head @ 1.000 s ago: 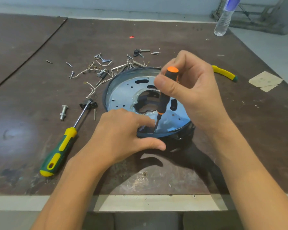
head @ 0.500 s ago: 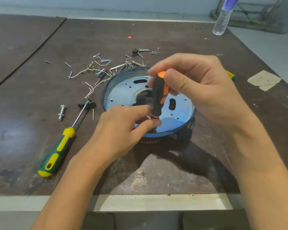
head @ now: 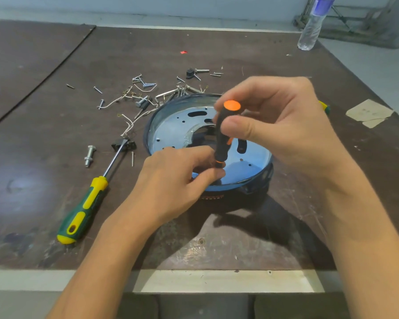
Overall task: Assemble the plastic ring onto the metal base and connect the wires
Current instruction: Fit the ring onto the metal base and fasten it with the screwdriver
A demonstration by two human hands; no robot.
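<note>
My right hand [head: 283, 127] is closed round the small screwdriver [head: 222, 137], thumb pressed flat against its black grip just below the orange cap. My left hand [head: 168, 183] pinches thumb and forefinger together round the tool's lower end. Whatever else sits between those fingertips is hidden. The two hands are close together, meeting over the near rim of the metal base [head: 173, 130].

The small screwdriver stands nearly upright, cap up and leaning slightly toward me, tip down inside the base. The base is a shallow round dish of shiny bluish metal lying open side up on the counter [head: 239, 238]. Its floor is pierced with small holes, oval slots and a large ragged central opening. A dark plastic ring [head: 260, 184] shows beneath its near right edge.

To the left lies a large screwdriver [head: 83, 206], with a ribbed green and yellow handle and a bare steel shaft pointing away from me. Beside it are a bolt [head: 89, 155], loose screws [head: 98, 89] and thin pale wires [head: 129, 126]. Far right stands a clear water bottle [head: 311, 28].
</note>
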